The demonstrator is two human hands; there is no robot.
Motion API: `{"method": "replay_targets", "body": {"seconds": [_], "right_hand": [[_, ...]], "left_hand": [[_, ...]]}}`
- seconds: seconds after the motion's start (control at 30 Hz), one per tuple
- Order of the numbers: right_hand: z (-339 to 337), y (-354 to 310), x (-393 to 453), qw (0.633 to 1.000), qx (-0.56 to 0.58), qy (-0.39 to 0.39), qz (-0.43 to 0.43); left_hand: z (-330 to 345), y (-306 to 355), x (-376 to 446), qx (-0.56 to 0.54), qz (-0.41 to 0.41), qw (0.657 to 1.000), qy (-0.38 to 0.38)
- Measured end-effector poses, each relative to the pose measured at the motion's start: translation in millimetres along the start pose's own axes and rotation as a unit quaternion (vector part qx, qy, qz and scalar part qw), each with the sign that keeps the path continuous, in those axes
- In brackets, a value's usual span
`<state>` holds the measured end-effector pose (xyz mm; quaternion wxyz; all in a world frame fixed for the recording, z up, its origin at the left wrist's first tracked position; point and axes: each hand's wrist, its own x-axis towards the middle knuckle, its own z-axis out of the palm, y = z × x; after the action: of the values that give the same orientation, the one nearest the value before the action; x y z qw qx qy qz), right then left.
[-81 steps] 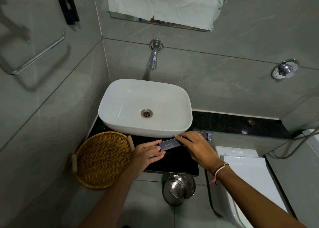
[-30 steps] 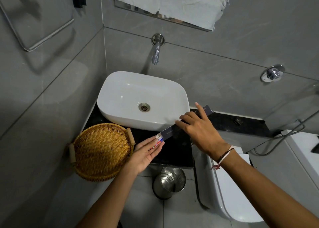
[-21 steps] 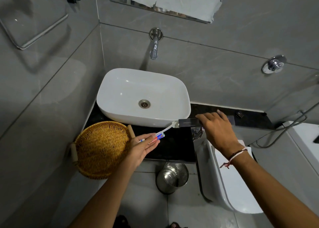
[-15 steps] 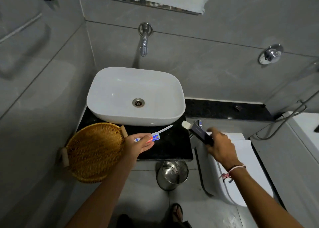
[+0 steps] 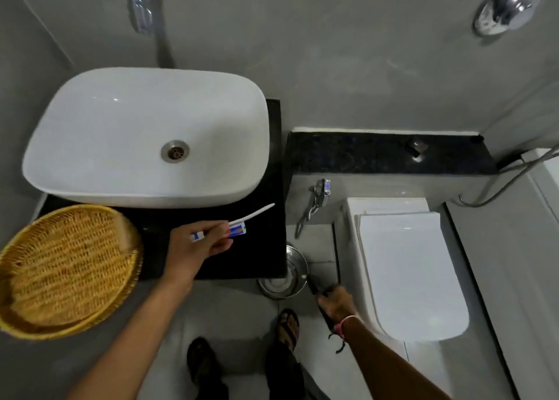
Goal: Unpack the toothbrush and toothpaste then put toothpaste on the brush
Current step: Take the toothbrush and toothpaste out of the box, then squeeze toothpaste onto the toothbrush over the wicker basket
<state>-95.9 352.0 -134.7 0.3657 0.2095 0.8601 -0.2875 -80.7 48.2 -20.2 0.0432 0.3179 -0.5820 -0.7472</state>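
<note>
My left hand (image 5: pixel 193 250) holds a white toothbrush (image 5: pixel 257 212) and a small white, blue and red toothpaste tube (image 5: pixel 236 229) together, above the black counter (image 5: pixel 251 257) in front of the sink. The toothbrush handle sticks out to the upper right. My right hand (image 5: pixel 337 304) is low, beside the toilet, gripping the dark empty box (image 5: pixel 314 287), whose white end points at the steel bin (image 5: pixel 284 278) on the floor.
A white basin (image 5: pixel 90 145) sits on the counter under a wall tap (image 5: pixel 139 3). A wicker basket (image 5: pixel 65 268) overhangs the counter's left end. A white toilet (image 5: pixel 405 266) stands at right, with a black ledge (image 5: pixel 378 153) behind it. My sandalled feet (image 5: pixel 287 327) are below.
The toothbrush and tube came out of the box into my left hand. My right hand carried the empty box down from the counter toward the bin. The camera tilted downward.
</note>
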Motion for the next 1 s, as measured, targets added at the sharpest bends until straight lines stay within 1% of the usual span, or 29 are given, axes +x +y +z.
{"method": "replay_targets", "body": {"seconds": [0.07,0.17,0.37,0.43,0.5,0.53,0.7,0.8,0.9,1.0], "right_hand": [[4,-8,22,0.999,-0.022,-0.035,-0.021],[18,-16,60,0.994,-0.08,-0.064,-0.047],[55,-9,114,0.982,-0.142,-0.068,-0.1],[65,2,122,0.97,-0.2,-0.073,-0.115],[67,12,125,0.949,-0.282,-0.065,-0.128],[67,15,125,0.941,-0.305,-0.063,-0.135],[53,17,112,0.923,-0.344,-0.057,-0.16],[39,7,95,0.92,-0.347,-0.031,-0.181],[23,-13,76,0.913,-0.342,0.03,-0.22],[0,-43,50,0.89,-0.375,0.071,-0.247]], "left_hand": [[9,-1,2,-0.015,0.002,1.0,0.015],[19,-9,5,0.015,0.022,0.999,0.019],[22,-34,11,0.041,0.03,0.998,0.028],[20,-38,13,0.047,0.031,0.998,0.033],[20,-38,14,0.05,0.034,0.998,0.034],[19,-38,14,0.047,0.035,0.998,0.033],[19,-25,9,0.04,0.039,0.998,0.024],[11,-13,0,0.047,0.038,0.998,0.018],[-3,-1,-10,0.069,0.033,0.997,0.013],[-21,11,-20,0.084,0.03,0.996,0.007]]}}
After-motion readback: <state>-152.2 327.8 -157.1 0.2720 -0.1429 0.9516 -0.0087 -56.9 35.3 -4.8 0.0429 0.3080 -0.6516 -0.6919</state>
